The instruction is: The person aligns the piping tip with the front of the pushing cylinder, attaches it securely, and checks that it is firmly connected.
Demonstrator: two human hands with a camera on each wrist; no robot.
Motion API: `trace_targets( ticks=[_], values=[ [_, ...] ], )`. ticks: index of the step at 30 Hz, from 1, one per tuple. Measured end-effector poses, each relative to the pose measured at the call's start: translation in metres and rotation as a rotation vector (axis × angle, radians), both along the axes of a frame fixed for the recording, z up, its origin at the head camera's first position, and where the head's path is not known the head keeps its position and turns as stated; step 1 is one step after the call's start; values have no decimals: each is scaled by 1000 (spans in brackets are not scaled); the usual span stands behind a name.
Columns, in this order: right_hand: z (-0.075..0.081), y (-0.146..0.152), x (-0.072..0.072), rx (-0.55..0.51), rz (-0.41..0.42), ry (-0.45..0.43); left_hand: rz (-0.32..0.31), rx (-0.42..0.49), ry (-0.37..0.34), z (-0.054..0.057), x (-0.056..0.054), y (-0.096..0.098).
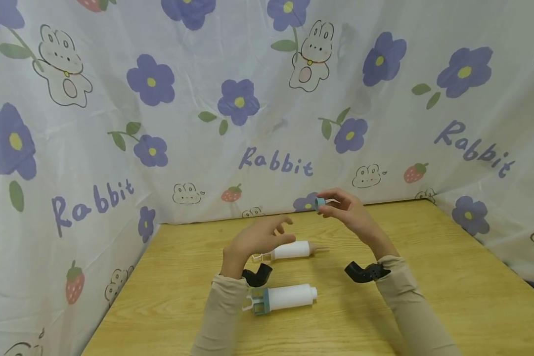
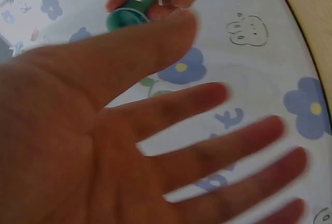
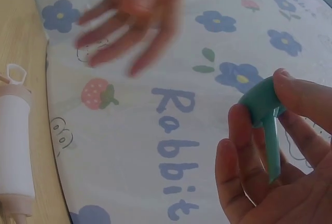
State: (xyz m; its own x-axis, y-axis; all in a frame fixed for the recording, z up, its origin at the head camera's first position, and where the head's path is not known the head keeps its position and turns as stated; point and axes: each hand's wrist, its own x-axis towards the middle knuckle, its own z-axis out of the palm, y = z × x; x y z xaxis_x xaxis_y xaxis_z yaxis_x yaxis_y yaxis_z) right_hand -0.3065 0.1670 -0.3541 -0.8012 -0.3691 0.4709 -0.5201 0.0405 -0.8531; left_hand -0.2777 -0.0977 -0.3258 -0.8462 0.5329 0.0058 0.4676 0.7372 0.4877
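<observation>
My right hand (image 1: 350, 211) is raised over the far part of the table and pinches a teal nozzle cap (image 1: 320, 204) between thumb and fingers. In the right wrist view the nozzle cap (image 3: 262, 102) shows a round base and a long thin spout pointing down into the palm. Its hollow base faces the left wrist view. My left hand (image 1: 261, 236) hovers to the left, fingers spread, holding nothing. Partly behind it lies a white tube (image 1: 290, 250) with beige ends and a pointed tip. Nearer lies a second white tube (image 1: 291, 297) with a teal collar and a bare tip.
The tubes rest on a yellow wood-grain table (image 1: 182, 296), their looped handles toward the left. A white cloth (image 1: 204, 163) printed with flowers and rabbits hangs along the back and sides. A black wrist mount (image 1: 367, 272) is strapped to each arm.
</observation>
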Motion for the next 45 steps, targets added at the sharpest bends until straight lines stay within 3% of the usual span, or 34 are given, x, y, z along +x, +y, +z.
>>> trace_targets(
  ticks=[4, 10, 13, 19, 23, 28, 32, 37, 45],
  values=[
    [2, 2, 1, 33, 11, -16, 0, -185, -122, -14, 4, -10],
    [-1, 3, 2, 190, 92, -123, -32, -282, -219, -36, 6, -18],
    [-11, 2, -1, 274, 114, -164, -53, -329, -240, -44, 6, -18],
    [-46, 2, -10, 399, 137, -194, -111, -399, -280, -55, 5, -8],
    [-58, 1, -13, 500, 225, -216, -134, -445, -276, -60, 4, -4],
    [-63, -2, -16, 576, 364, -244, -135, -498, -265, -64, 4, -2],
    [-65, -3, -19, 602, 424, -267, -122, -506, -269, -68, 4, 0],
    [-68, -2, -20, 647, 441, -333, -133, -456, -257, -74, -1, -2],
    [-76, 1, -21, 640, 444, -366, -135, -234, -184, -78, -23, -21]
  ],
)
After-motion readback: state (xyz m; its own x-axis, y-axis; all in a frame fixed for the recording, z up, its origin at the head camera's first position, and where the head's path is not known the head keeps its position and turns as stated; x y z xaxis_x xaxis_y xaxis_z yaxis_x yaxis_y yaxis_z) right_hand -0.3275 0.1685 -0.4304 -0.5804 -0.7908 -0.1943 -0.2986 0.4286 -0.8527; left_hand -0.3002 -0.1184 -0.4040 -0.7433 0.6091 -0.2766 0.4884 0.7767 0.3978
